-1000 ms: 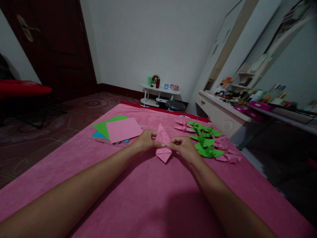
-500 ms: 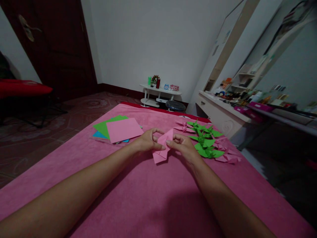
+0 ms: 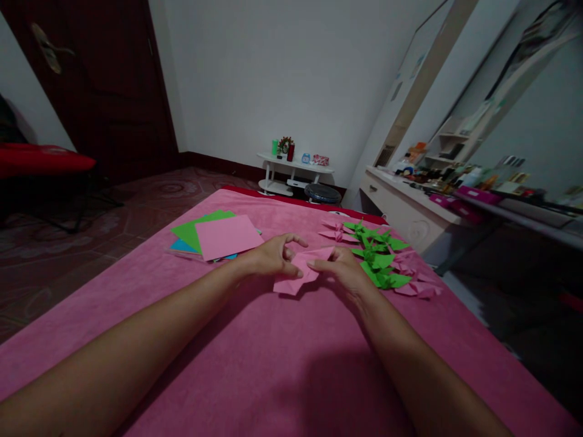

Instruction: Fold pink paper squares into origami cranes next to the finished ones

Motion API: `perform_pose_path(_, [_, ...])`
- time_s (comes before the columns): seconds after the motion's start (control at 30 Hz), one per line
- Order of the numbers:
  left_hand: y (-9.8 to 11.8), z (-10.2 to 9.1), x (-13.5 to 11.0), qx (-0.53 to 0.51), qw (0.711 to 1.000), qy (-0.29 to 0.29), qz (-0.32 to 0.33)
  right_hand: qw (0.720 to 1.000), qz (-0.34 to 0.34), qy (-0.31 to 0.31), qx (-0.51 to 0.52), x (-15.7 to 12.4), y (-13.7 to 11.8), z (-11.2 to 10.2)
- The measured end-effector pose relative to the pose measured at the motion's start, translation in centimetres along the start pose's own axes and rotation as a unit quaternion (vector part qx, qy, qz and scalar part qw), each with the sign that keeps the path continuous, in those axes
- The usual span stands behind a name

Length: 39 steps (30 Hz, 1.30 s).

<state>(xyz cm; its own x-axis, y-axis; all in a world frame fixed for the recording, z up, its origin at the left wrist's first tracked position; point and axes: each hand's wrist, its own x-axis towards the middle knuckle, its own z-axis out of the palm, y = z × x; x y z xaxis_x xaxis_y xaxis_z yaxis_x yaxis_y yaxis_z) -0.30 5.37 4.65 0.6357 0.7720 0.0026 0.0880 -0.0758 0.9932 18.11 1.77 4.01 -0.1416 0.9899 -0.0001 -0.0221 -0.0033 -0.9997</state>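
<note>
A half-folded pink paper piece (image 3: pixel 296 276) lies low over the pink cloth-covered table (image 3: pixel 255 364), tilted almost flat. My left hand (image 3: pixel 272 256) pinches its left side with thumb and forefinger. My right hand (image 3: pixel 340 269) grips its right side, fingers curled. A stack of flat sheets, pink on top over green and blue (image 3: pixel 217 237), lies just left of my left hand. Several finished green and pink folded paper figures (image 3: pixel 380 261) sit right of my right hand.
Behind the table stand a small white shelf with bottles (image 3: pixel 294 167), a dark round stool (image 3: pixel 322 193) and a cluttered dresser (image 3: pixel 423 200) with a mirror at the right. A dark door (image 3: pixel 95 85) and a red seat (image 3: pixel 40 162) are at the left.
The pink piece stood upright with its point up; both hands have turned it and laid it over toward flat, point now to the right.
</note>
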Motion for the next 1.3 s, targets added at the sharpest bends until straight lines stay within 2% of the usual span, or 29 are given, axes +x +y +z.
perform_pose_path(0.1, [0.2,-0.6,0.1,0.016,0.999,0.042,0.001,0.999,0.009,-0.001,-0.033,-0.2,-0.7,-0.7])
perform_pose_path(0.23, [-0.1,-1.1,0.4,0.028,0.995,0.088,0.037,0.995,0.016,-0.007,-0.098,-0.2,-1.3,-1.7])
perform_pose_path(0.43, [0.1,-0.4,0.1,0.038,0.996,0.078,0.027,0.971,-0.028,-0.084,-0.222,-0.5,-2.1,-1.9])
perform_pose_path(0.53, [0.2,-0.1,0.1,0.022,0.997,0.076,0.025,0.966,-0.051,-0.08,-0.24,-0.6,-2.0,-1.4])
perform_pose_path(0.73, [0.1,0.0,0.6,-0.003,0.98,0.191,0.05,0.988,-0.036,-0.021,-0.151,-0.7,-1.8,-0.3])
perform_pose_path(0.9, [0.2,0.0,0.5,0.043,0.976,0.194,0.089,0.996,-0.014,-0.028,-0.08,-0.8,-1.5,0.0])
perform_pose_path(1.07, [0.3,-0.4,0.5,0.049,0.972,0.192,0.127,0.999,-0.014,-0.005,-0.037,-0.4,-0.2,0.2])
perform_pose_path(1.17, [0.0,-0.5,0.9,-0.014,0.971,0.197,0.136,0.999,-0.027,0.041,0.0,-0.1,0.6,0.5])
perform_pose_path(1.3, [-0.8,0.0,1.4,-0.138,0.963,0.211,0.096,0.992,-0.049,0.094,0.075,0.1,1.2,1.3])
